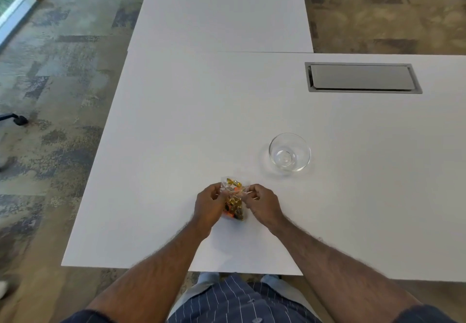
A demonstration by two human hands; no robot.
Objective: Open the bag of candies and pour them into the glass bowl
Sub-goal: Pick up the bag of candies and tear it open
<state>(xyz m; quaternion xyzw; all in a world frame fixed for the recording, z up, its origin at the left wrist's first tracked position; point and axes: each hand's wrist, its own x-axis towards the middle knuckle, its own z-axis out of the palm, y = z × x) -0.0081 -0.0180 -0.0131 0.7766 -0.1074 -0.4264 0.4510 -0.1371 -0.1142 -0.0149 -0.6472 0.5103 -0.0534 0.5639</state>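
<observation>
Both hands on the bag of candies (233,200), lower centre of frame, bag resting on the white table (176,133). Left hand (209,205) pinches the bag's left side, fingers curled tight on the plastic. Right hand (263,203) pinches the right side near the top edge, also closed on it. Bag is clear; gold and orange wrapped candies visible inside. Can't tell if the seal is open.

Glass bowl (290,151) sits up and right of the bag, apart from it, upright, nothing in it. Table between bag and bowl is bare.

Grey cable hatch (361,77) set in the table, upper right. Chair caster (20,120) on the carpet, left edge. Second tabletop (222,7) butts on at top centre.
</observation>
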